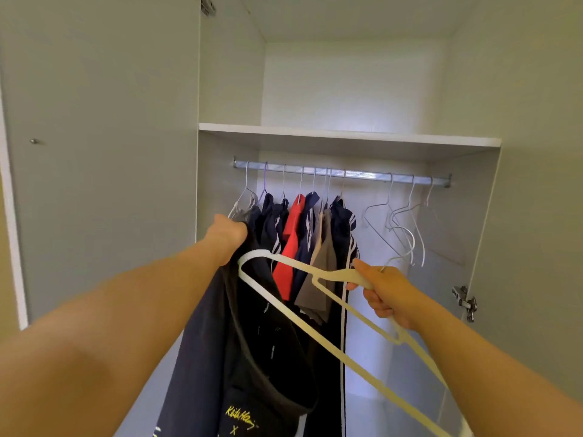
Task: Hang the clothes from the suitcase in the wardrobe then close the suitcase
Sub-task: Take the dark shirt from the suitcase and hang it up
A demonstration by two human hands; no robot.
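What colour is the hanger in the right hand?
The hanger is white, held by the right hand; the head view shows it.

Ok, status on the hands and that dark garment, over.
Left grip clutching navy garment. Right grip holding white hanger; garment not yet on rail. Rail has room right of hung clothes, among spare hangers.
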